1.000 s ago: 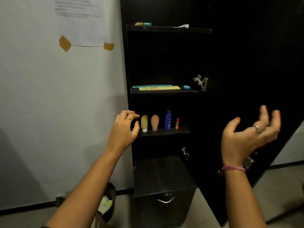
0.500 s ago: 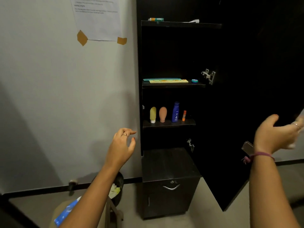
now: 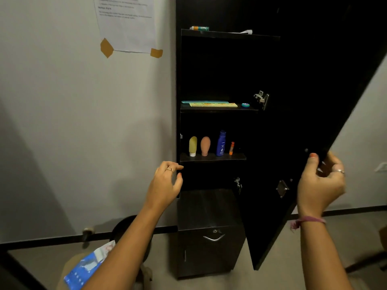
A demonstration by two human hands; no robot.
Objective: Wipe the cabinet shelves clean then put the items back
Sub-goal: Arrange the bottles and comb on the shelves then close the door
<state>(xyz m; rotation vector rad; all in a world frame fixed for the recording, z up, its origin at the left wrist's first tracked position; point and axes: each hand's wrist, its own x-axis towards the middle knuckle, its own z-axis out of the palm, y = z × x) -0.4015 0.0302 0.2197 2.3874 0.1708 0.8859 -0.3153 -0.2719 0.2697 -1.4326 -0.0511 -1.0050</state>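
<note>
Beside the grey wall, right hand grips the cabinet door edge; left hand hovers loosely curled, empty.

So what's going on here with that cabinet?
A person stands at a tall black cabinet with its door swung open. Their right hand grips the door's edge; the left hand hangs loose by the frame, holding nothing. Bottles and combs sit on the shelves, so the items look already in place.
</note>
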